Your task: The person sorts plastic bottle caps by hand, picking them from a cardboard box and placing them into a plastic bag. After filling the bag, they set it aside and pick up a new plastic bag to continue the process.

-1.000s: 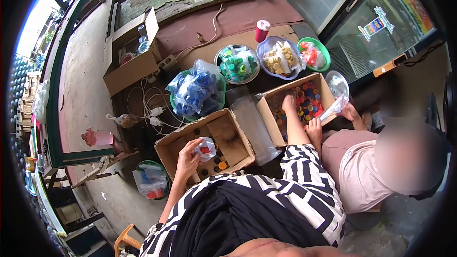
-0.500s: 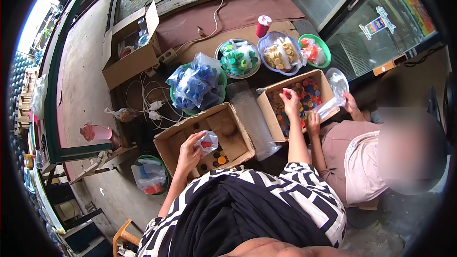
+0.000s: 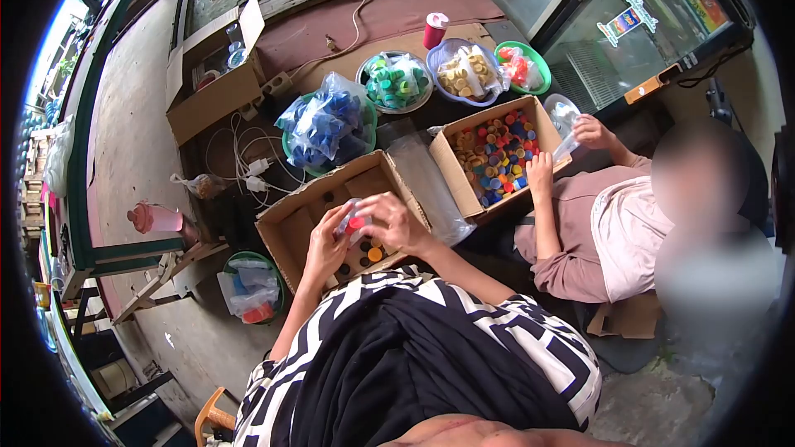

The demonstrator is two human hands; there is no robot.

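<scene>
My left hand (image 3: 325,240) is closed around a small clear plastic bag with red in it, above the open cardboard box (image 3: 277,236) in front of me. Right beside it is my right hand (image 3: 396,223), slightly blurred, its fingers curled around a red bottle cap (image 3: 356,223) at the bag. Its fingers partly cover the bag. Yellow (image 3: 375,254) and black bottle caps lie loose on the box floor below. To the right, a second cardboard box (image 3: 458,178) holds many mixed-colour caps.
A co-worker's hand (image 3: 540,172) rests at the second box; their other hand (image 3: 591,130) holds clear plastic. Behind stand basins of bagged blue (image 3: 331,124), green (image 3: 396,81), tan (image 3: 468,72) and orange caps (image 3: 520,67). White cables (image 3: 248,167) lie at left, near a pink tumbler (image 3: 157,218).
My right hand has left the box of mixed caps with a red cap and moved left to the bag in my left hand. The co-worker's hands have shifted, and the view has turned slightly.
</scene>
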